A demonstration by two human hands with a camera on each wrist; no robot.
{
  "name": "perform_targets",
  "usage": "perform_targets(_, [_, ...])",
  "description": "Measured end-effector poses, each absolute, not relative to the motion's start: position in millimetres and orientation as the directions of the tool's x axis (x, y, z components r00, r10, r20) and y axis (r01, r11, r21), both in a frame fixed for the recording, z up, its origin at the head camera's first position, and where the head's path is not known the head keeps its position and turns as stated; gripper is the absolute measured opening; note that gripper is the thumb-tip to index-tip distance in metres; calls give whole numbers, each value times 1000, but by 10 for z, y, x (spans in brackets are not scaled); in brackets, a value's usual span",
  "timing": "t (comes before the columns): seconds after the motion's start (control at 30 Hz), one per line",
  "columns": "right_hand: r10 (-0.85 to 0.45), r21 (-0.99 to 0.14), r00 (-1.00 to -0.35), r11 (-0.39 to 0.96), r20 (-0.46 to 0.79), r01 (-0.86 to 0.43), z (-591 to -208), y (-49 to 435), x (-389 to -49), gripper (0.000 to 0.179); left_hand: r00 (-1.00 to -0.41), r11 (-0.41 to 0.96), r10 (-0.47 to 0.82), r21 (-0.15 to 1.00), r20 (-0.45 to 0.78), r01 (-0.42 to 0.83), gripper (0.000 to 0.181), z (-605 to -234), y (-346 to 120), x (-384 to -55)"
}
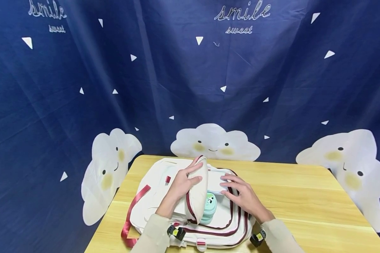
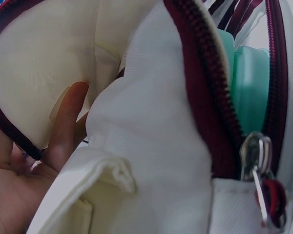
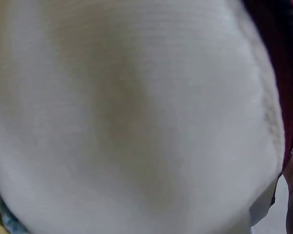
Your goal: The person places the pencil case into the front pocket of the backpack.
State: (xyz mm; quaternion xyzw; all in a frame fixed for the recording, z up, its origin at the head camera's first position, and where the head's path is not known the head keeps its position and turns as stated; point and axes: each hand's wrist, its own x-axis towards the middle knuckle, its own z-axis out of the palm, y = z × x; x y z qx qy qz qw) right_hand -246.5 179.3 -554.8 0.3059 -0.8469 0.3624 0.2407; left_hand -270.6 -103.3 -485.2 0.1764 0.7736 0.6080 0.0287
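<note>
A white backpack [image 1: 158,175] with dark red zips lies unzipped on the table. My left hand [image 1: 180,184] holds up its cream front flap [image 1: 197,193]; in the left wrist view, fingers [image 2: 68,117] lie against the flap's cream lining. Inside the opening, my right hand [image 1: 242,195] grips the right side of a white box [image 1: 214,181], fingers on its top and edge. Nearer the front of the opening sits a mint-green case [image 1: 210,203] with a cartoon animal print, partly behind the flap. Cream fabric [image 3: 136,117] fills most of the right wrist view, hiding the box there.
The backpack rests on a light wooden table [image 1: 304,200]. A red strap [image 1: 133,211] trails off its left side. A metal zip pull [image 2: 259,161] hangs at the opening's corner. Behind the table hangs a dark blue curtain [image 1: 183,70] with smiling clouds.
</note>
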Motion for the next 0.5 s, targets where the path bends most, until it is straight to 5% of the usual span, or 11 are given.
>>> perform_targets(0.5, [-350,-500,-725,546,593,-672,-5584,1777,-2462,33,-932,169,327,960,159,223,57,-4866,-1016,-2708])
